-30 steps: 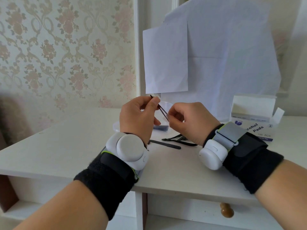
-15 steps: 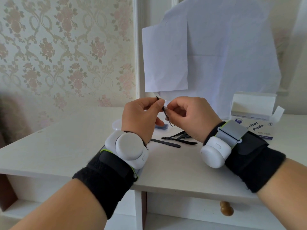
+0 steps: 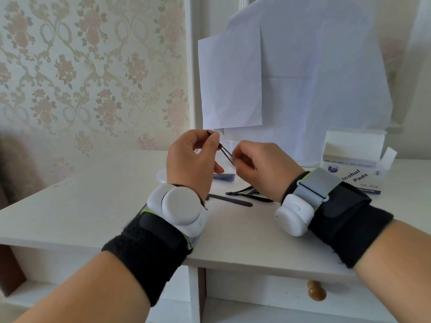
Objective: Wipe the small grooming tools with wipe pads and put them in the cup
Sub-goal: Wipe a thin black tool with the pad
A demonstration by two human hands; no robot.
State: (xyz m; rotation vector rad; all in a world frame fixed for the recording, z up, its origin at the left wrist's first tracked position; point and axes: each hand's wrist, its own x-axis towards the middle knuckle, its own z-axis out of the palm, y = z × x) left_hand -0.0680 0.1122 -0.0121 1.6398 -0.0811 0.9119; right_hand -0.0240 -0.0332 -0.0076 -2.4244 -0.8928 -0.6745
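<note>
My left hand (image 3: 191, 159) pinches the upper end of thin black tweezers (image 3: 225, 153), held slanted above the table. My right hand (image 3: 263, 169) is closed around the tweezers' lower tip; a wipe pad in its fingers is hidden, so I cannot confirm it. Behind the hands stands a clear plastic cup (image 3: 229, 145), mostly hidden. On the table lie a flat black nail file (image 3: 231, 200) and black nippers (image 3: 247, 193), just beyond my wrists. A dark blue pad wrapper (image 3: 224, 177) lies near the cup.
An open white box of alcohol pads (image 3: 354, 169) stands at the right back. A clear lid (image 3: 162, 177) lies left of the cup. White paper sheets (image 3: 303, 78) hang on the wall behind. The white table (image 3: 93, 206) has a drawer with a wooden knob (image 3: 316, 291).
My hands came close together along the tweezers half a second ago, then moved apart again. My right hand has slid down toward the lower tip.
</note>
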